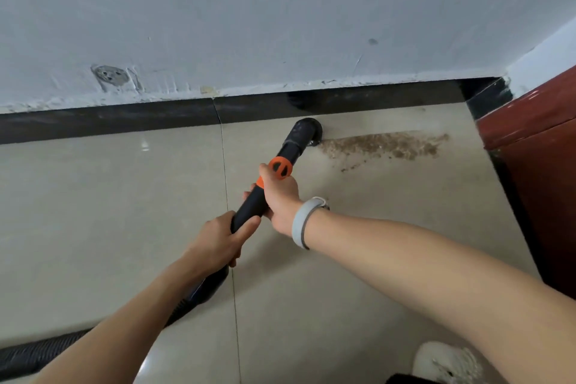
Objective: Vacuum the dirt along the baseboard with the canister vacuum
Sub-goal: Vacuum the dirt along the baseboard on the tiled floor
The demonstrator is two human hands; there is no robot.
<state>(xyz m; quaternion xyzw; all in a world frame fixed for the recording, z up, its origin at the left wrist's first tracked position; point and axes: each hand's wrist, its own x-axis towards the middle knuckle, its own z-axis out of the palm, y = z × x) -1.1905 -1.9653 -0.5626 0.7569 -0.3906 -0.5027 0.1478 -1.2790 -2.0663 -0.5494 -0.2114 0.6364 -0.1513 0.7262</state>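
Vacuuming brown dirt patch (385, 145) beside black baseboard (109, 121).
Left hand (218, 241) and right hand (279, 196) fingers are gripping black orange-collared wand (249, 207), steering nozzle (304, 132) toward 3 o'clock.

No legible text or labels anywhere.

- The right hand (278, 196) grips the black vacuum wand (249, 206) just behind its orange collar (279, 167), a grey wristband (304, 221) on the wrist.
- The left hand (219, 240) holds the same wand lower down, its fingers (246, 229) wrapped round the tube; behind them a ribbed hose (40, 352) trails off across the floor (93, 212).
- Ahead of the right fingers, the round nozzle (307, 131) sits on the tile close to the dark baseboard (124, 118).
- A patch of brown dirt (386, 145) spreads out just beyond the nozzle, towards a red-brown cabinet (536, 150).
- A pale shoe (442, 362) shows below the right forearm.
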